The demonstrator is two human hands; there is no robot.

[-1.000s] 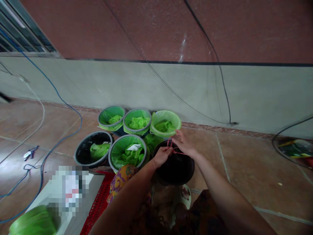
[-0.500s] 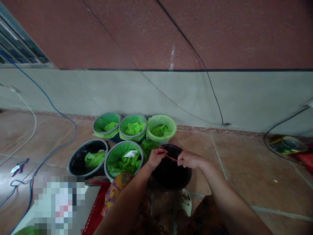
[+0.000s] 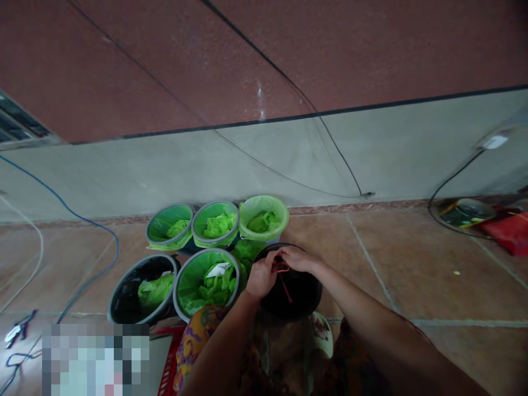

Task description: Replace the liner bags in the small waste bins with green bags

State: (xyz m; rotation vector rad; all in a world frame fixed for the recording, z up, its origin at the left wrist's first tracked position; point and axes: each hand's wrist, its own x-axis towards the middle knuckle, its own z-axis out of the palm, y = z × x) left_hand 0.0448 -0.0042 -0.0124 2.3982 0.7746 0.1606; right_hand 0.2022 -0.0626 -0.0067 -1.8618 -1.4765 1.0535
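My left hand [image 3: 262,275] and my right hand [image 3: 296,258] meet over a black bucket [image 3: 307,297] that stands between my legs. Both are closed, fingers pinched on a thin pink-red cord [image 3: 284,286]. A small loop of it shows by the fingertips, and one end dangles down over the bucket's dark inside. What the fingertips do with the loop is partly hidden by the hands. Just left of my left hand is a grey-rimmed bin [image 3: 185,280] lined with green plastic, holding crumpled green plastic and a white piece.
More bins with green plastic stand by the wall, including a pale green one [image 3: 284,220]. A black bin [image 3: 124,300] is at the left. A red basket [image 3: 167,366] is near my knee. A blue cable [image 3: 117,247] crosses the floor; a red item [image 3: 507,230] lies right.
My hands have come together; the cord was stretched between them and now forms a loop with a hanging end. The camera view has tilted and shifted slightly.
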